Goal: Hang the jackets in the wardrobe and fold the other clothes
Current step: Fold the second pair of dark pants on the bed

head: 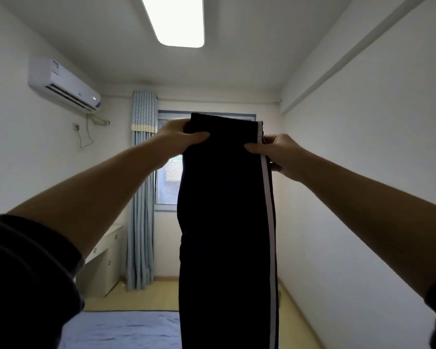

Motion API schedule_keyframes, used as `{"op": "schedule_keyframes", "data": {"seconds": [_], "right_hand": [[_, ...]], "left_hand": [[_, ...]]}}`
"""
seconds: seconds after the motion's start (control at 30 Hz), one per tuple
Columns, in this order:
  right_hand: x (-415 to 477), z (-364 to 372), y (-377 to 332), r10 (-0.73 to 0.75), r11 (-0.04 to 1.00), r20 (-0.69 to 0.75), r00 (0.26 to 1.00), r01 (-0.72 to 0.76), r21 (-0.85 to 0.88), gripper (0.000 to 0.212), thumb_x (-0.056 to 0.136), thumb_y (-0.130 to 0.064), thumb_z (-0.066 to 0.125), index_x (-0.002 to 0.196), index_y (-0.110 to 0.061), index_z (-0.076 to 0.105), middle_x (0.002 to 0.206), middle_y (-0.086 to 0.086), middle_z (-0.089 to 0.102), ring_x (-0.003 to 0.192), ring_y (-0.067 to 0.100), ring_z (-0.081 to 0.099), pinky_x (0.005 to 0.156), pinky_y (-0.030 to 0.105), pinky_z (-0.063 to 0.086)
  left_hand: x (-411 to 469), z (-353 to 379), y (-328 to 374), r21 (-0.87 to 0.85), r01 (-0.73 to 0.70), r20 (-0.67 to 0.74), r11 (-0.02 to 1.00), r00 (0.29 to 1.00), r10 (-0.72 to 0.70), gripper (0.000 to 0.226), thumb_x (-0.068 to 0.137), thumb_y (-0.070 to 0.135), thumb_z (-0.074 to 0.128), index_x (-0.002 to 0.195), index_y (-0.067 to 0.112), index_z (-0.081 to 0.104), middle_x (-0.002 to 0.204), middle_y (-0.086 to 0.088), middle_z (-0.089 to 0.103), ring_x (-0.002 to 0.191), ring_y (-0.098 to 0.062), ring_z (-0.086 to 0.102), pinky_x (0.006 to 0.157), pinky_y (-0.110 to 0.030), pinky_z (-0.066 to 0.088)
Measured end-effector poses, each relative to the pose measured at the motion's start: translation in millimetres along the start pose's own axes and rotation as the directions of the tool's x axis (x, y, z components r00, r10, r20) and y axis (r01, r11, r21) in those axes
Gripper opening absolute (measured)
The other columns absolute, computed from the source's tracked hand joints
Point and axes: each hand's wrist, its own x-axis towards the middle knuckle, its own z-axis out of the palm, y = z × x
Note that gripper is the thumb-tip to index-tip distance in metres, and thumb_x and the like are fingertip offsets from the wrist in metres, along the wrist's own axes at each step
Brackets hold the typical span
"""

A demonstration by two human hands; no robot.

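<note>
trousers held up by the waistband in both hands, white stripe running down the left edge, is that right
Not quite. The head view shows the white stripe running down the right edge of the trousers, beside the right hand. The rest holds: the left hand and right hand grip the waistband and hold them up.

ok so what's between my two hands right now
In the head view, the waistband end of the dark trousers spans the gap between the left hand and right hand; both pinch its top corners.
</note>
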Motion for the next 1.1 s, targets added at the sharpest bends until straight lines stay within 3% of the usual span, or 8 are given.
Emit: {"op": "schedule_keyframes", "data": {"seconds": [0.1,0.2,0.33,0.53,0.63,0.8,0.87,1.1], "right_hand": [[-9,-3,15,0.053,0.998,0.037,0.998,-0.054,0.037,0.035,0.076,-0.022,0.077,0.106,-0.009,0.066,0.09,0.003,0.075,0.083,0.017,0.072,0.066,0.023,0.056],[-22,-7,20,0.088,0.99,0.104,0.991,-0.098,0.098,0.052,0.07,-0.034,0.081,0.11,-0.006,0.065,0.096,0.008,0.073,0.088,0.021,0.071,0.069,0.026,0.055],[-34,-5,2,0.088,0.99,0.169,0.982,-0.106,0.097,0.034,0.078,-0.037,0.072,0.093,-0.006,0.064,0.07,0.002,0.071,0.065,0.014,0.07,0.056,0.021,0.053],[-31,-10,-30,0.036,0.991,0.232,0.972,-0.065,0.118,0.042,0.067,-0.046,0.07,0.089,-0.01,0.065,0.064,-0.001,0.068,0.055,0.011,0.066,0.048,0.018,0.05],[-13,-15,-3,0.198,0.971,0.262,0.944,-0.227,0.082,0.043,0.07,-0.04,0.072,0.097,-0.007,0.064,0.074,0.004,0.072,0.065,0.015,0.07,0.055,0.023,0.055],[15,1,129,0.428,0.89,0.023,0.903,-0.417,-0.183,0.039,0.082,-0.029,0.073,0.109,-0.004,0.064,0.104,0.016,0.07,0.092,0.026,0.07,0.083,0.038,0.058],[22,14,172,0.388,0.874,-0.074,0.919,-0.392,-0.286,0.037,0.081,-0.027,0.074,0.108,-0.003,0.065,0.102,0.015,0.07,0.092,0.026,0.069,0.085,0.041,0.057],[82,-2,149,0.052,0.88,-0.228,0.972,-0.153,-0.449,0.035,0.078,-0.023,0.077,0.103,-0.001,0.066,0.101,0.014,0.07,0.095,0.029,0.066,0.089,0.042,0.053]], "left_hand": [[-15,5,-3,-0.052,0.116,0.097,0.992,0.989,-0.111,0.035,0.09,0.017,0.06,0.122,0.002,0.059,0.1,-0.009,0.067,0.08,-0.015,0.065,0.08,-0.025,0.055],[-26,8,-1,-0.141,0.149,0.151,0.979,0.98,-0.128,0.033,0.092,0.019,0.056,0.121,0.002,0.059,0.091,-0.005,0.067,0.069,-0.01,0.066,0.061,-0.017,0.055],[-29,3,7,-0.224,0.201,0.259,0.954,0.956,-0.14,0.03,0.091,0.025,0.056,0.109,0.003,0.063,0.079,-0.003,0.07,0.063,-0.009,0.068,0.051,-0.016,0.051],[-2,-6,9,-0.306,0.32,0.339,0.897,0.917,-0.211,0.043,0.073,0.039,0.07,0.103,0.007,0.069,0.084,-0.007,0.072,0.067,-0.017,0.069,0.064,-0.027,0.06],[12,4,-22,-0.206,0.362,0.317,0.909,0.904,-0.288,0.056,0.067,0.041,0.073,0.107,0.004,0.063,0.082,-0.008,0.072,0.07,-0.019,0.071,0.056,-0.024,0.056],[29,58,-135,0.267,0.482,0.254,0.835,0.8,-0.543,0.028,0.089,0.033,0.063,0.104,0.01,0.064,0.093,-0.004,0.071,0.084,-0.016,0.067,0.069,-0.027,0.054],[36,77,-175,0.385,0.49,0.22,0.782,0.774,-0.593,0.024,0.091,0.029,0.06,0.105,0.01,0.062,0.088,-0.003,0.067,0.077,-0.014,0.063,0.067,-0.026,0.051],[93,78,-170,0.38,0.277,-0.002,0.882,0.954,-0.299,0.028,0.09,0.022,0.063,0.116,0.014,0.062,0.095,-0.001,0.063,0.078,-0.014,0.057,0.056,-0.015,0.039]]}}
